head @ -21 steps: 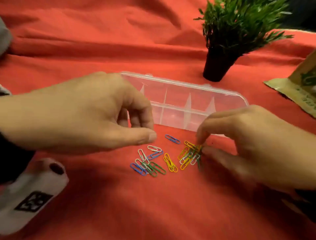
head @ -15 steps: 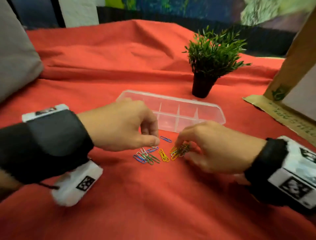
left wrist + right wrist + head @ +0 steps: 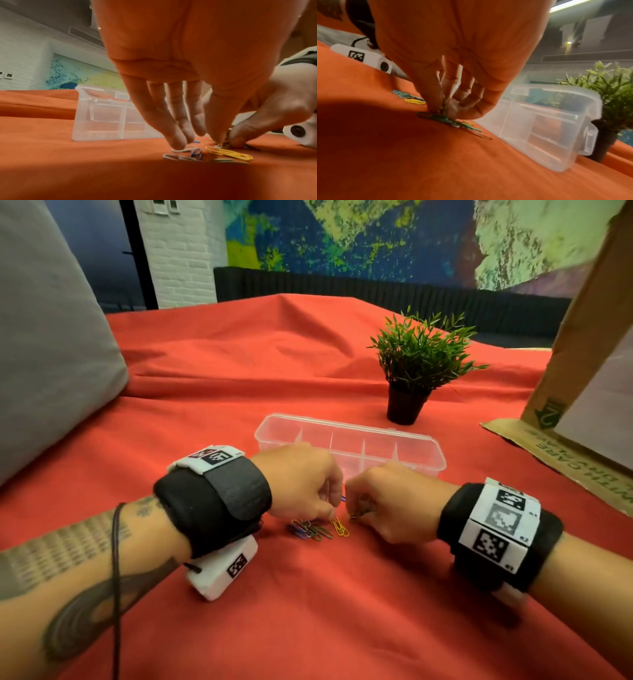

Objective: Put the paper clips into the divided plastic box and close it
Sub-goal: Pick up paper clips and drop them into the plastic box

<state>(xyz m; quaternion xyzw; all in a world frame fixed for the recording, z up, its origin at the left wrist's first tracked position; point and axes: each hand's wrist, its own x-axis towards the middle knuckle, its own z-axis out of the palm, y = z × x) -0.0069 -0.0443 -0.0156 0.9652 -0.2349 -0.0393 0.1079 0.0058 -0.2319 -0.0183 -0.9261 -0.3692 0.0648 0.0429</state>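
Head view now takes in both wrists, where a moment ago it sat closer; the right hand point(image 3: 383, 503) still pinches a bunch of paper clips point(image 3: 447, 119) off the red cloth point(image 3: 342, 611). Left hand point(image 3: 301, 481) reaches down with loose fingers, fingertips point(image 3: 178, 143) touching a white clip point(image 3: 184, 150), pinching nothing. At 12 o'clock from the clips lies the divided plastic box point(image 3: 349, 445), lid shut.

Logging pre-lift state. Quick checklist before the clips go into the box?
1. Right hand pinches a clip bunch: ok.
2. Left hand has a clip held: not ok, fingertips only touch a white clip.
3. Box lid open: cannot tell.
4. Compartments free of clips: ok.
5. All clips gathered: not ok, loose clips lie on the cloth.
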